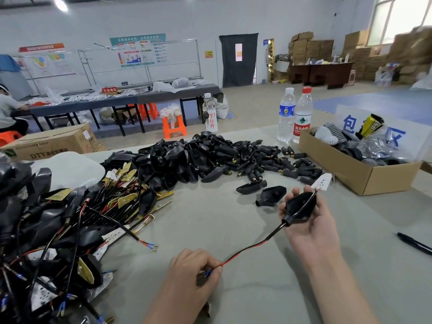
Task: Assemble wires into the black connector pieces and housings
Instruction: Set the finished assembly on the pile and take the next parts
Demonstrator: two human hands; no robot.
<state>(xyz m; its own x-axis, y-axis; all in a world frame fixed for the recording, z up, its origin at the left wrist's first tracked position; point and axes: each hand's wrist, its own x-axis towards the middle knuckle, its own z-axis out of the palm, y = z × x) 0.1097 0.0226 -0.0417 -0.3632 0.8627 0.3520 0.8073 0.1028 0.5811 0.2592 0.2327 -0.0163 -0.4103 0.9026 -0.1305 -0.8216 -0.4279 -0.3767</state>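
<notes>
Head view, near to far. My left hand [198, 268] is nearest. Its fingers are curled and pinch the blue-sleeved terminal end of a red-and-black wire [252, 247]. The wire rises to the right, clear of the grey table [233, 220], and enters the narrow neck of a black housing [300, 206]. My right hand [308, 223] lies palm up and grips this housing between thumb and fingers, with the open cavity facing me. The wire crosses the cavity and ends at a small white LED board [323, 181], which projects just beyond my fingertips.

A black pen [413, 243] lies on the table to the right, well apart from both hands. A tangle of wired assemblies [58, 230] covers the table to the left, made up of black shells, gold-coloured boards and red-and-black leads.

Two loose housings [271, 195] and [251, 186] lie just beyond my right hand. Behind them spreads a large pile of black connector pieces and housings [210, 157]. An open cardboard box [364, 176] of bagged parts stands at the right. Two clear water bottles [286, 113], one blue-labelled and one red-capped, stand upright beside it. A third bottle [210, 113] with red characters stands behind the pile. A printed carton [51, 146] sits at the far left edge.

Farthest off, a long dark work table [128, 99] carries white parts, with an orange stool [174, 127] in front of it. A seated person [9, 108] is at its left end.
</notes>
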